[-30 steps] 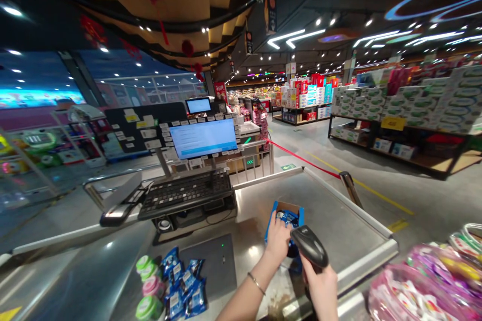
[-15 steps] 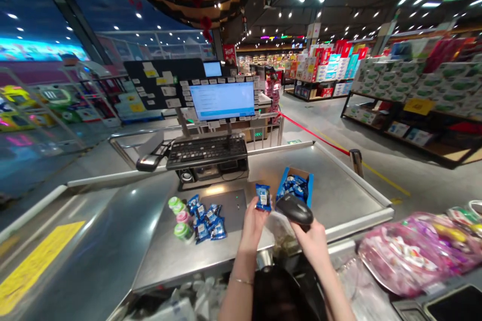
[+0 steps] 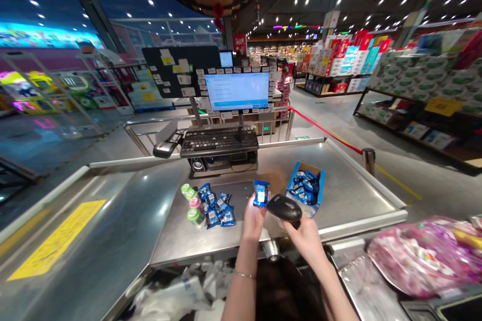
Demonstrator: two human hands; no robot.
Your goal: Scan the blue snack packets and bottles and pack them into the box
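Note:
My left hand [image 3: 253, 218] is closed on a small blue snack packet [image 3: 261, 193], held upright with its white label facing me. In my right hand [image 3: 306, 234] is a black handheld barcode scanner [image 3: 284, 207], its head pointed left at the packet and close beside it. Several matching blue packets [image 3: 218, 209] lie in a loose pile on the metal counter to the left. Next to them stand several green and pink round containers [image 3: 194, 216]. Behind the scanner, a blue open box [image 3: 321, 188] holds more of the blue packets.
A black keyboard [image 3: 220, 140] and a lit monitor [image 3: 238, 91] stand at the counter's back. Plastic bags [image 3: 181, 293] hang below the front edge. Pink wrapped packages [image 3: 422, 256] lie at right. A yellow strip [image 3: 56, 241] marks the left metal surface.
The scanner and the packet have drawn closer together, and a bright spot now shows near my left fingers. The whole view has shifted, with the counter appearing further right.

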